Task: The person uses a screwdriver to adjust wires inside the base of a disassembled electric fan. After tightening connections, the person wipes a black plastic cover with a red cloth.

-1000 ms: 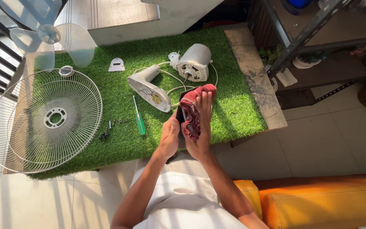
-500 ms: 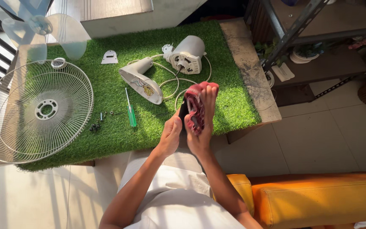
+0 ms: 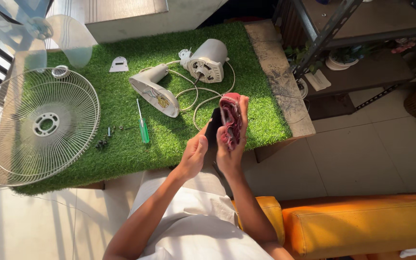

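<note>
Far left, hanging over the left edge of the grass-covered desk (image 3: 121, 159): white wire fan guard (image 3: 34, 125), lying flat, with a clear fan blade (image 3: 39, 33) beyond the far-left corner. Just right of the guard, near the front edge: a small cluster of dark screws (image 3: 104, 142). Behind them, toward the back edge: a small white bracket (image 3: 119, 64). Next along, a green-handled screwdriver (image 3: 143, 127), lying apart from the screws. Mid-desk: a white fan housing (image 3: 155, 91) on its side, joined by a looping white cord (image 3: 193, 94) to the white motor (image 3: 208, 60) near the back edge.

Over the front edge, right of centre: left hand (image 3: 193, 154), grip closed round the lower end of a dark flat part (image 3: 213, 130), thumb up along it. Touching it on the right: right hand (image 3: 229, 149), grip clamped on a red cloth (image 3: 230, 120) pressed against the part's face.

Compared with a second ago: hardly any change between the hands. Same hold, same cloth-on-part contact, both raised above the front edge throughout. Desk items seen sliding sideways only because of a shift in view, none of them touched. Judged from that: rubbing of the part still in hand, loose pieces on the desk left alone.

Far right, off the desk: a dark metal shelf rack (image 3: 323, 38) and an orange cushion (image 3: 362, 226).
</note>
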